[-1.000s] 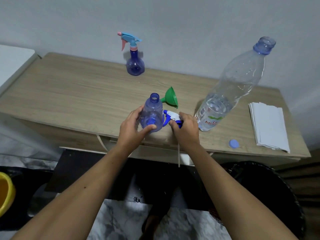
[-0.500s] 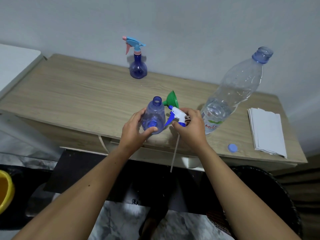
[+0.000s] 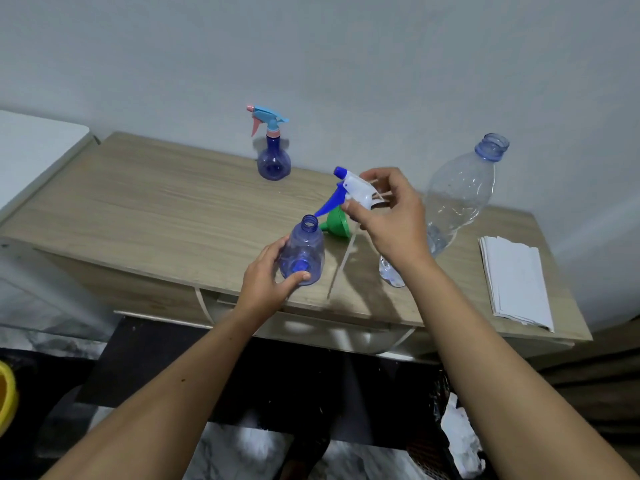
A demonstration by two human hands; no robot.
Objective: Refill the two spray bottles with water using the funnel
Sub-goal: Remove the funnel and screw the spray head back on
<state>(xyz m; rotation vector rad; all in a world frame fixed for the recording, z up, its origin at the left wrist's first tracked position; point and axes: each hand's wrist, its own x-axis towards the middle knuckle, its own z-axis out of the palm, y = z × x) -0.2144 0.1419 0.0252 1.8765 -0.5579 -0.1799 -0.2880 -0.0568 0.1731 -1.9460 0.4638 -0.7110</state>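
Two hazards: left hand (image 3: 266,282) grips the open bottle (image 3: 303,252) at the worktop (image 3: 145,209) edge, where it may tip; right hand (image 3: 391,216) pinches the raised sprayer (image 3: 353,190), whose tube (image 3: 341,265) may knock the funnel (image 3: 337,225) beneath

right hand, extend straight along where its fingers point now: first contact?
The right hand, gripping the white-and-blue trigger sprayer head, points up-left. Past the sprayer, the round blue spray bottle with the light-blue trigger looks like first contact, though depth is unclear.
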